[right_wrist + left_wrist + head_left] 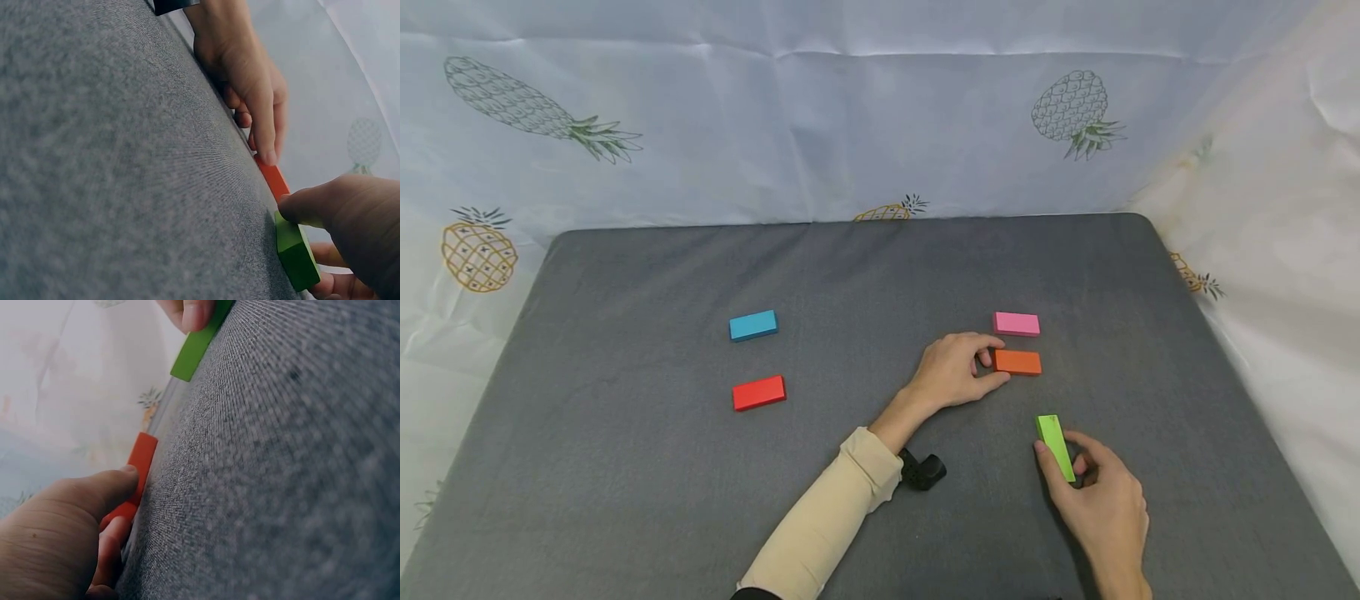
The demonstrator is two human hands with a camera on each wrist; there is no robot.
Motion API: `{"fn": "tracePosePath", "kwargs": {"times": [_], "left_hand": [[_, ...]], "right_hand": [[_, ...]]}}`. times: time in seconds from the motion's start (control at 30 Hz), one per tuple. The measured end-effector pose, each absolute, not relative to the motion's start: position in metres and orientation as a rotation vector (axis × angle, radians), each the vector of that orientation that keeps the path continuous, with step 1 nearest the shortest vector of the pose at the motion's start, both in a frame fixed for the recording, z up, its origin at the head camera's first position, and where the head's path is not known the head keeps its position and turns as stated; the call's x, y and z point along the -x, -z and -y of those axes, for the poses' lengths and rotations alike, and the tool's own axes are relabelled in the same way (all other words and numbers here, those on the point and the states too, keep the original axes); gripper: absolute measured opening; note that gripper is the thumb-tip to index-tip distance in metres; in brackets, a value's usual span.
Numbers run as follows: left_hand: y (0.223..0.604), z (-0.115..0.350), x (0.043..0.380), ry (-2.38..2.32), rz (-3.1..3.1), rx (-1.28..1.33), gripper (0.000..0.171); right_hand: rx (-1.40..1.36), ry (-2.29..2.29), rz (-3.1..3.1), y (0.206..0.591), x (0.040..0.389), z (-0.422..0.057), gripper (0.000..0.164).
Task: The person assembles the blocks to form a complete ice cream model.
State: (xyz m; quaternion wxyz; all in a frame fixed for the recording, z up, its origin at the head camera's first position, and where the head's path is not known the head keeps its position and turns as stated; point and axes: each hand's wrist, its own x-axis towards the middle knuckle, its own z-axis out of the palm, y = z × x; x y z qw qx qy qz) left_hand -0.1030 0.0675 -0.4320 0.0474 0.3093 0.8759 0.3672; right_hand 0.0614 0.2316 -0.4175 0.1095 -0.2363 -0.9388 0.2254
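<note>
My left hand (pixel 955 371) reaches in from the left and holds the near end of an orange block (pixel 1019 362), thumb on one side and fingers on the other. In the left wrist view the thumb lies against the orange block (pixel 142 459), low over the grey cloth. My right hand (pixel 1105 492) pinches a light green block (pixel 1055 446) by its long sides, thumb to the left. The right wrist view has the green block (pixel 294 253) in front of the orange one. A pink block (pixel 1017 324) lies just beyond the orange block, roughly parallel to it.
On the left half of the grey cloth-covered table (pixel 625 467) lie a blue block (pixel 753 326) and, nearer, a red block (pixel 759 393). A black wrist device (pixel 923 471) shows beside the left cuff. A white pineapple-print curtain (pixel 865 125) hangs behind the table.
</note>
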Motion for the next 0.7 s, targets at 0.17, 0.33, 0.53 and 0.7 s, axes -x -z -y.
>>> {"fn": "tracePosePath", "kwargs": {"times": [0.17,0.33,0.53,0.7], "left_hand": [[0.4307,-0.0683,0.1022,-1.079,-2.683,-0.951,0.041],[0.4311,-0.0687,0.1015,-1.054,-2.700,-0.980,0.039],[0.4334,-0.0673,0.1018,-1.071,-2.695,-0.997,0.036],[0.4327,-0.0674,0.1017,-1.057,-2.711,-0.984,0.038]], "right_hand": [[0.714,-0.658,2.765,0.4164,-0.0610,-0.2308,0.039],[0.721,-0.659,2.756,0.4158,-0.0603,-0.2298,0.037],[0.708,-0.657,2.747,0.4159,-0.0608,-0.2298,0.037],[0.691,-0.641,2.756,0.4161,-0.0604,-0.2296,0.037]]}}
